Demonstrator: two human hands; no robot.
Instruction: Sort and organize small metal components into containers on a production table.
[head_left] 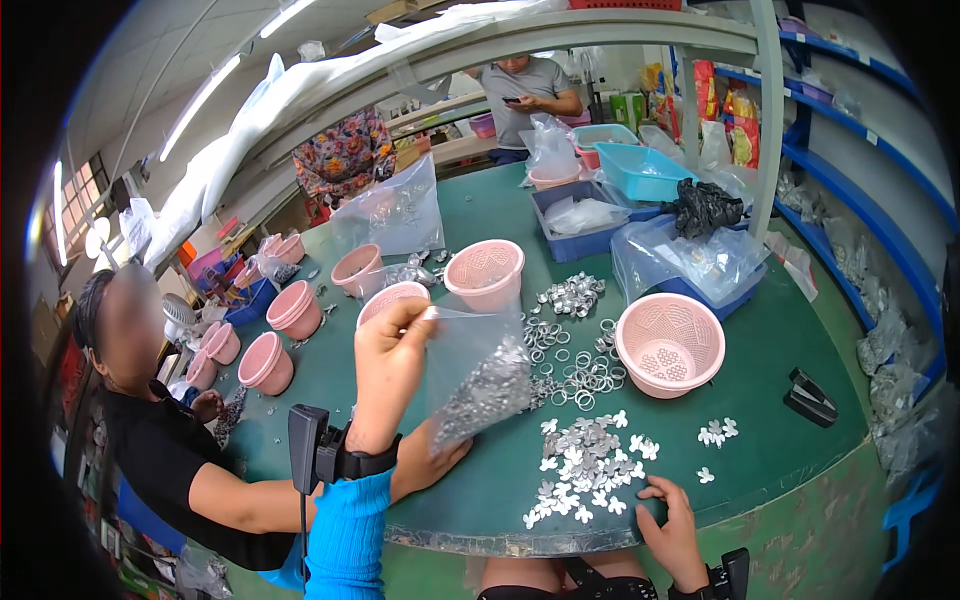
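Observation:
My left hand [388, 372] is raised above the green table [480, 215] and grips the top of a clear plastic bag [475, 375] that hangs down with small silver metal parts in its bottom. My right hand [672, 530] rests at the table's near edge, its fingers on the rim of a pile of flat silver flower-shaped pieces [585, 465]. Beyond that pile lie several loose silver rings [570, 360]. A pink perforated basket [668, 343] stands to the right of the rings.
More pink baskets [485, 272] stand across the table's middle and left. Blue bins [640, 170] and plastic bags sit at the back. A black stapler [812, 397] lies at the right. A person in black sits at the left; another stands at the far end.

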